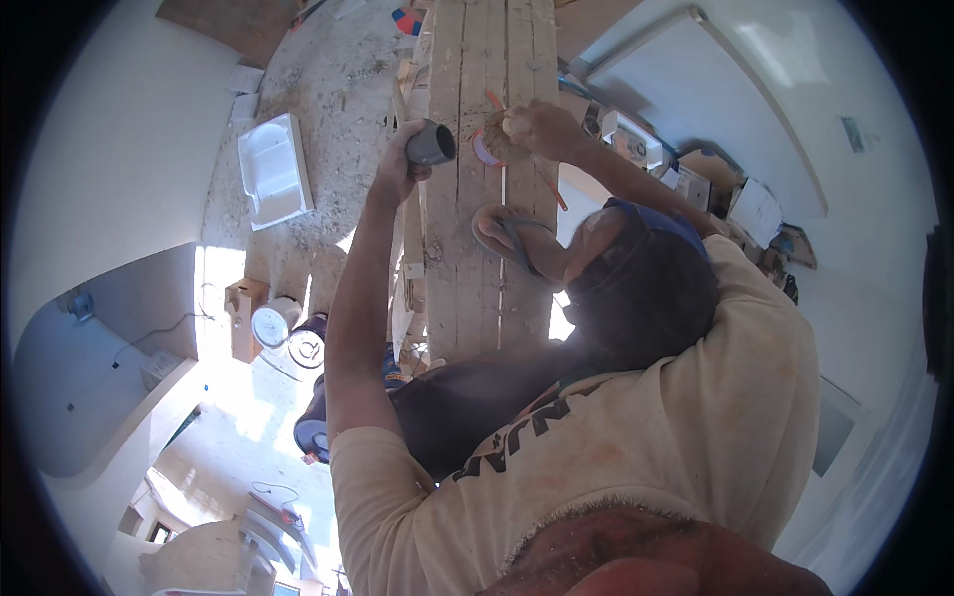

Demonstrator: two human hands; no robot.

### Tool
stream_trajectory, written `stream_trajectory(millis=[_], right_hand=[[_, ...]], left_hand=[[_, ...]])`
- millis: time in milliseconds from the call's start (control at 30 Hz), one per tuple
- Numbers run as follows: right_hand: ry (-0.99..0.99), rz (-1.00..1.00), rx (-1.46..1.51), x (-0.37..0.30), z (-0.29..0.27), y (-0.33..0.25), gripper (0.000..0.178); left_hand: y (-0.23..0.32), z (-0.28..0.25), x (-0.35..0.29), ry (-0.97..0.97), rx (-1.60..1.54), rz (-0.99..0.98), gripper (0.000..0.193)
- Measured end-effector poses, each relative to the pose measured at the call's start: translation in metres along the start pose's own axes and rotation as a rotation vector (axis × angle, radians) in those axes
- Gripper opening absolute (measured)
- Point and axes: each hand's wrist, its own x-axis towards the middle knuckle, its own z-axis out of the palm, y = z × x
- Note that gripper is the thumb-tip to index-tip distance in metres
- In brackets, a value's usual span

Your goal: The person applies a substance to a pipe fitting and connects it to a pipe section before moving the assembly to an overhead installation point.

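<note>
A short dark grey cylinder (431, 144), hollow at the end facing right, is gripped by my left hand (396, 167) just over the left edge of a wooden plank platform (457, 288). My right hand (542, 129) is over the far part of the planks, fingers closed at a small tan lump; whether they hold it is unclear. Beside those fingers lies a curved pink-and-white piece (486, 149). An orange-ended thin tool (554, 191) sticks out below my right hand, and another orange tip (494, 100) shows above it.
My sandalled foot (497, 230) rests on the planks. Down on the left are a white basin (278, 174), a cardboard box (245, 323) and lidded buckets (273, 323). Boxes and clutter (706, 179) line the right side, below a large white panel (715, 109).
</note>
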Motion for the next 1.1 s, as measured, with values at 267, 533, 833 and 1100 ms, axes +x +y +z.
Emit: stream_trajectory(millis=[267,533,833,1100], right_hand=[[0.033,0.021,0.006,0.005,0.008,-0.001,0.043],[0.185,0.102,0.117,0.000,-0.003,0.005,0.047],[0.221,0.167,0.420,-0.029,-0.101,-0.027,0.042],[0.203,-0.262,0.580,-0.023,-0.099,-0.075,0.042]], left_hand=[[0.003,0.009,-0.004,-0.010,-0.029,-0.002,0.025],[-0.001,0.011,0.001,-0.004,-0.070,-0.013,0.025],[-0.001,0.008,0.006,-0.071,-0.134,-0.051,0.030],[0.006,0.021,-0.001,-0.043,-0.192,-0.117,0.024]])
